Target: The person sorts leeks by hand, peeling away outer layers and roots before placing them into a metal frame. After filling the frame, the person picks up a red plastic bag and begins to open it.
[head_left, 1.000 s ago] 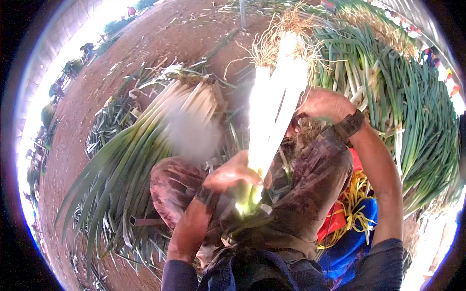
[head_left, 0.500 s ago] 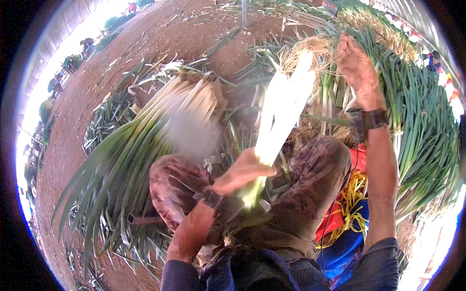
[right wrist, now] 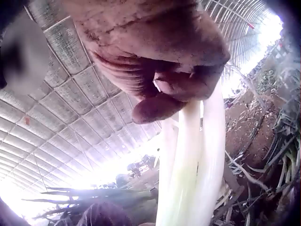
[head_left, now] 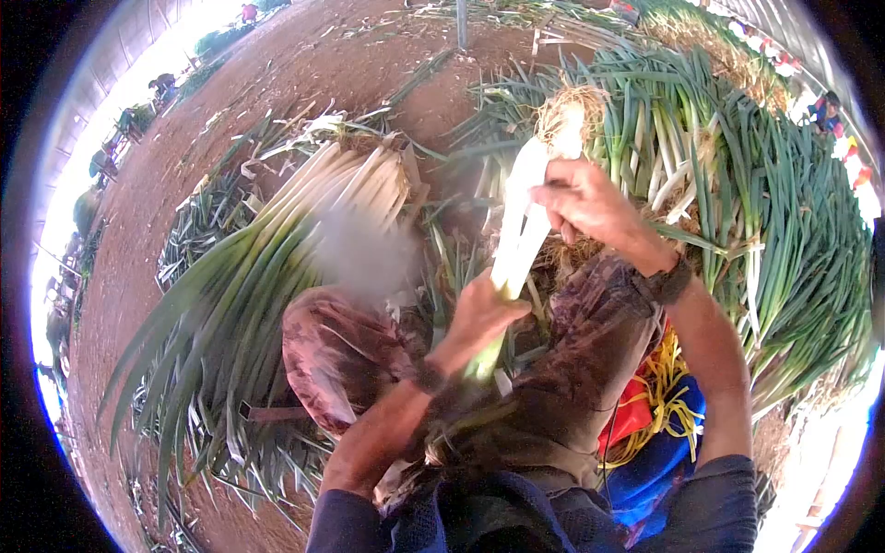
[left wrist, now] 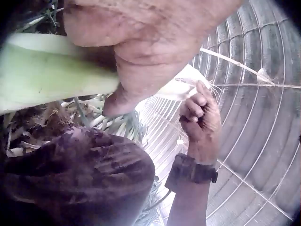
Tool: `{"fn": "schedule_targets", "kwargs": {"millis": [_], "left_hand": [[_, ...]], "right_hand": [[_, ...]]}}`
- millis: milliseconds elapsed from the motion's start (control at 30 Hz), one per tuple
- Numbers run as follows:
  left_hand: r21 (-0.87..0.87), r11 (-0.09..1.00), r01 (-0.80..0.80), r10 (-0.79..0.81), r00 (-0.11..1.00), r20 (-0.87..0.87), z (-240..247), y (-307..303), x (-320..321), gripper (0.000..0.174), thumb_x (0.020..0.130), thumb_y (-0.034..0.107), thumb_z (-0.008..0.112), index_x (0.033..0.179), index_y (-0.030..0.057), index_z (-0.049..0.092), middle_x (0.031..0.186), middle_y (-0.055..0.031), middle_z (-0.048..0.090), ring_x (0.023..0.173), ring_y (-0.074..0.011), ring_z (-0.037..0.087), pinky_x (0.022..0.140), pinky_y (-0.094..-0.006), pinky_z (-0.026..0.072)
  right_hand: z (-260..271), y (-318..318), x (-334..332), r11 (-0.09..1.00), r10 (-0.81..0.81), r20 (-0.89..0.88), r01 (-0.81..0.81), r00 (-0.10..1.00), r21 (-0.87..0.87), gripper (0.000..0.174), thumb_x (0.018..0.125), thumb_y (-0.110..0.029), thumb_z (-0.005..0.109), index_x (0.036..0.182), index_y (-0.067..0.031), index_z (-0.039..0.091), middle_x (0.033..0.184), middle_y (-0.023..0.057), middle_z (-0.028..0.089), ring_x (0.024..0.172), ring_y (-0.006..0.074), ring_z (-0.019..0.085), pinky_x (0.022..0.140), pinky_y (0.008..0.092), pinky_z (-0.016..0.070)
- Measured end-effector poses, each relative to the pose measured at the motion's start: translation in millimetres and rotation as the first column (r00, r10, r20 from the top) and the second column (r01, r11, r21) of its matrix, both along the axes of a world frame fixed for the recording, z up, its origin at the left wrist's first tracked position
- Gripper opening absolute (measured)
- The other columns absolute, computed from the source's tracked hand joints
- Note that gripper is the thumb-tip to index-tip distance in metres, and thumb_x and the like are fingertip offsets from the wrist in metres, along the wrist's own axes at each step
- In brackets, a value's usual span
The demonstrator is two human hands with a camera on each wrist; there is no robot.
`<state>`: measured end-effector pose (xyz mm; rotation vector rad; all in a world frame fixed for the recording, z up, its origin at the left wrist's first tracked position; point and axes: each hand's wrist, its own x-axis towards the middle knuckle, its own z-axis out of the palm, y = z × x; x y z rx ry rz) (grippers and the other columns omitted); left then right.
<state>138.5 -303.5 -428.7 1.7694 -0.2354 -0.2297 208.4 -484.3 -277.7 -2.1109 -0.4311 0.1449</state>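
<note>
Several thick green onions (head_left: pixel 518 253) are held in a bunch over the person's lap, roots (head_left: pixel 567 106) up and away from the body. My left hand (head_left: pixel 481 313) grips them low down, where white turns to pale green; its thumb lies across the stalks in the left wrist view. Higher up, just below the roots, my right hand (head_left: pixel 590 205) has its fingers curled, pinching at the white stalks (right wrist: pixel 190 165). The palm side of the right hand (left wrist: pixel 201 117) shows in the left wrist view, with fingertips at the stalk.
A trimmed pile of green onions (head_left: pixel 277 240) lies at the left, roots away. More green onions (head_left: pixel 784 249) are heaped along the right. Yellow straps (head_left: pixel 680 387), red material (head_left: pixel 631 419) and a blue bag (head_left: pixel 659 475) sit beside the right thigh. A post (head_left: pixel 462 23) stands ahead.
The right hand swung out past the roots to the upper right, then came back to the white stalks. The left hand keeps its grip; the bunch has shifted slightly and its root end dropped lower.
</note>
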Motion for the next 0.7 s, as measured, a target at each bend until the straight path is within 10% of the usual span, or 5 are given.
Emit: {"fn": "schedule_targets", "kwargs": {"millis": [167, 300, 400, 433, 700], "left_hand": [[-0.218, 0.94, 0.262, -0.285, 0.955, -0.078, 2, 16, 5, 0.026, 0.076, 0.008, 0.072, 0.096, 0.0049, 0.056, 0.06, 0.0056, 0.045, 0.045, -0.0059, 0.043, 0.037, -0.0183, 0.0356], [-0.02, 0.942, 0.336, -0.333, 0.92, -0.209, 20, 25, 9, 0.039, 0.075, 0.004, 0.07, 0.112, -0.0033, 0.058, 0.064, 0.0001, 0.057, 0.051, -0.0095, 0.055, 0.046, -0.023, 0.0473], [-0.337, 0.836, 0.432, -0.511, 0.838, -0.192, 16, 28, 4, 0.044, 0.074, 0.003, 0.074, 0.115, -0.0039, 0.058, 0.09, -0.0122, 0.068, 0.086, -0.0226, 0.068, 0.084, -0.0397, 0.0567], [-0.337, 0.836, 0.433, -0.512, 0.837, -0.195, 20, 29, 1, 0.044, 0.074, 0.003, 0.074, 0.115, -0.0039, 0.058, 0.09, -0.0122, 0.068, 0.086, -0.0226, 0.068, 0.084, -0.0397, 0.0567], [-0.374, 0.788, 0.489, -0.602, 0.74, -0.3, 33, 30, -3, 0.045, 0.072, 0.003, 0.075, 0.113, -0.0048, 0.058, 0.091, -0.0126, 0.069, 0.084, -0.0204, 0.068, 0.081, -0.0359, 0.0575]], "right_hand": [[57, -87, 39, 0.873, -0.477, 0.531, 0.311, 0.7, 0.375, 0.029, 0.094, -0.017, 0.06, 0.12, -0.0039, 0.063, 0.09, 0.0077, 0.066, 0.065, 0.0073, 0.058, 0.053, 0.019, 0.0485], [85, -86, 27, 0.841, -0.53, 0.257, 0.462, 0.808, 0.282, 0.033, 0.092, -0.024, 0.063, 0.119, -0.0042, 0.064, 0.104, 0.0146, 0.067, 0.096, 0.0194, 0.062, 0.082, 0.0345, 0.0508], [23, -88, 29, 0.91, -0.087, 0.128, 0.131, 0.988, -0.393, 0.04, 0.096, -0.028, 0.055, 0.131, -0.0096, 0.057, 0.123, 0.0114, 0.064, 0.104, 0.0222, 0.063, 0.097, 0.0334, 0.0481], [8, -88, 28, 0.587, 0.133, 0.14, 0.036, 0.981, -0.809, 0.04, 0.097, -0.026, 0.053, 0.134, -0.0111, 0.055, 0.129, 0.0098, 0.061, 0.106, 0.0227, 0.063, 0.1, 0.0321, 0.0472], [-37, -87, 22, 0.983, 0.063, 0.151, -0.035, 0.986, -0.179, 0.035, 0.093, -0.017, 0.057, 0.125, -0.0036, 0.059, 0.12, 0.0149, 0.064, 0.104, 0.0251, 0.062, 0.095, 0.0339, 0.0514]]}}
